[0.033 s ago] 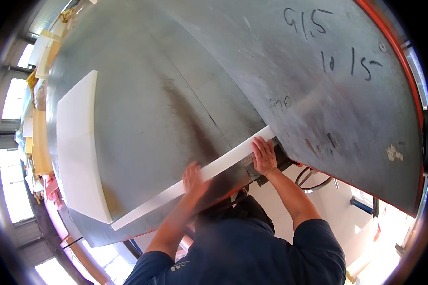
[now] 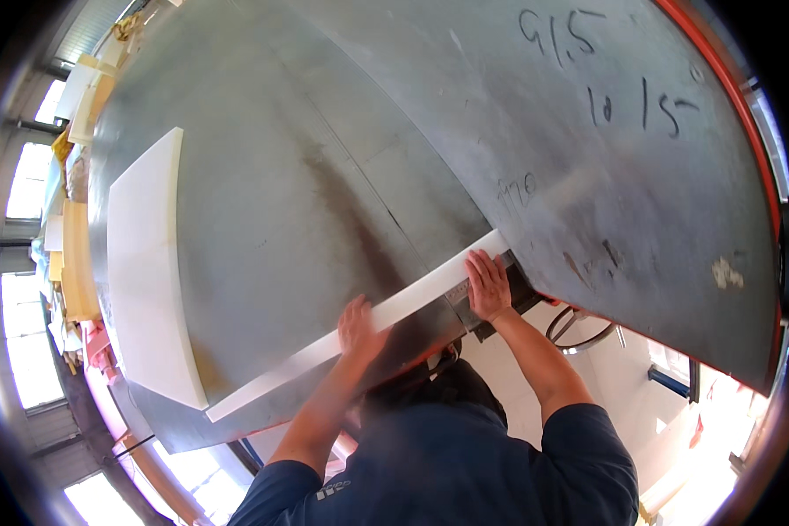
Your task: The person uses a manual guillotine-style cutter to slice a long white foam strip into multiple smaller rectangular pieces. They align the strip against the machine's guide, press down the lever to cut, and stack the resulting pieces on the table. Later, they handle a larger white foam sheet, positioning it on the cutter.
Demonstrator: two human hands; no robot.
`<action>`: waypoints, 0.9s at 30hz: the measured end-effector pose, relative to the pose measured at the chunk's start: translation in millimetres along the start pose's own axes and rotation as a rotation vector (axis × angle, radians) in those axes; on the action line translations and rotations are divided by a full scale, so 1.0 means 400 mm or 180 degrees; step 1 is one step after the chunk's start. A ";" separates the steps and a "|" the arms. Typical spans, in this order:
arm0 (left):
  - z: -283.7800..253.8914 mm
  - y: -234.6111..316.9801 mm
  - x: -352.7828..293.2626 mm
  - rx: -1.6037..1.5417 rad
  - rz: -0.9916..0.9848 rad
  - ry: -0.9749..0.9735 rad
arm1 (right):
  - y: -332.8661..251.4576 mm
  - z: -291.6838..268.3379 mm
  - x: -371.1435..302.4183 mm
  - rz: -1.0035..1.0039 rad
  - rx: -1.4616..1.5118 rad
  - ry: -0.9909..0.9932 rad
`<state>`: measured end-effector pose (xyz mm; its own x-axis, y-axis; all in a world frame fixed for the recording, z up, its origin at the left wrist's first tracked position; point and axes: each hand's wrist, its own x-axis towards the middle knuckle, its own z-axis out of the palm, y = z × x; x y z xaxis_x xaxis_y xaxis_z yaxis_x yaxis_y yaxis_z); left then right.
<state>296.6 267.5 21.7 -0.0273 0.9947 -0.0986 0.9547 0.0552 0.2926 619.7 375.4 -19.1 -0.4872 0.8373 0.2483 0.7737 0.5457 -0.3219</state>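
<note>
Where unclenched fingers [image 2: 482,270] rest, the white strip [image 2: 415,296] lies lengthwise aslant; right end forward.

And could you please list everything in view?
Long, narrow foam-like strip: 1, white, slanting across lower centre
Broad, flat foam-like slab: 1, white, left
Flat metal-looking panels: 2, grey, centre and right
Handwritten marks: several, black, right panel
Edge trim: 1, red, far right
Round handwheel: 1, metallic grey, lower right
Stacked blocks: several, yellow and white, far left
Windows: several, bright white, far left
Short-sleeved shirt: 1, navy, bottom centre
Left hand: 1, bare, across the strip's middle
Right hand: 1, bare, fingertips on strip near its right end
</note>
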 end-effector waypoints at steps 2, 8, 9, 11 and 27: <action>0.007 0.002 0.004 0.0083 -0.0107 -0.0094 | 0.009 0.008 0.020 -0.0025 0.0037 0.0063; 0.021 -0.003 0.012 0.0074 -0.0064 -0.0103 | 0.016 0.001 0.012 -0.0112 -0.0062 0.0108; 0.021 0.002 0.016 0.0130 -0.0128 -0.0155 | 0.018 -0.001 0.025 -0.0138 -0.0077 0.0132; 0.018 0.017 0.008 0.0257 -0.0276 -0.0177 | 0.014 -0.001 0.010 -0.0166 -0.0102 0.0142; -0.006 -0.010 0.017 -0.0082 -0.0003 -0.0136 | 0.001 0.006 0.000 -0.0018 -0.0072 0.0095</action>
<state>292.1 274.4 22.1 -0.0150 0.9901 -0.1394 0.9467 0.0589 0.3167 618.8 375.8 -21.5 -0.4794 0.8326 0.2773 0.7802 0.5491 -0.2998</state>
